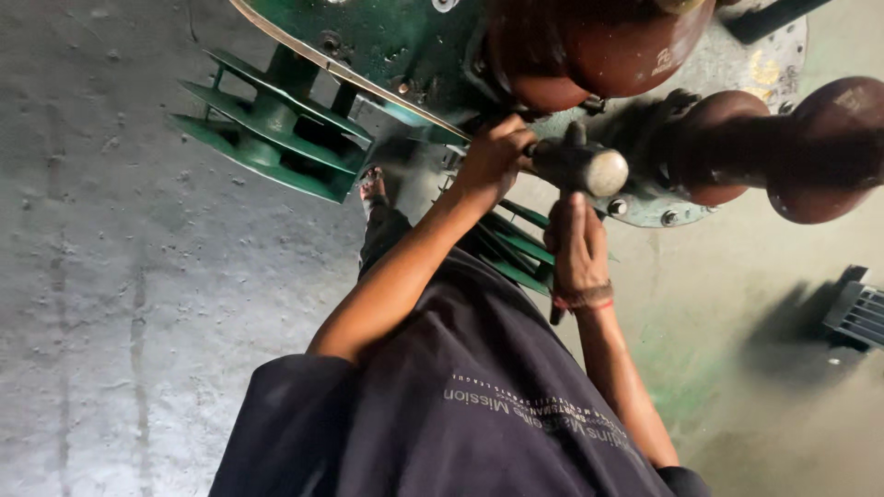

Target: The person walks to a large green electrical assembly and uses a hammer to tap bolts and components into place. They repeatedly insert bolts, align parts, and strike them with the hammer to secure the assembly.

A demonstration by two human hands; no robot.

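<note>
My right hand (576, 250) is closed around the dark handle of a hammer (580, 167). Its steel head sits level with the flange of a green metal tank (387, 41). My left hand (494, 152) is just left of the hammer head, with its fingers wrapped around a thin dark rod (529, 147) held against the tank's edge. What kind of tool the rod is I cannot tell. A red thread band circles my right wrist. My dark shirt fills the bottom of the view.
Large brown ceramic insulators (599, 46) (810, 147) stand on the tank's bolted grey lid (645, 207). Green cooling fins (267, 124) jut out at the left. My sandalled foot (373, 184) rests on the concrete floor (110, 304). A dark metal grille (856, 313) lies at the right.
</note>
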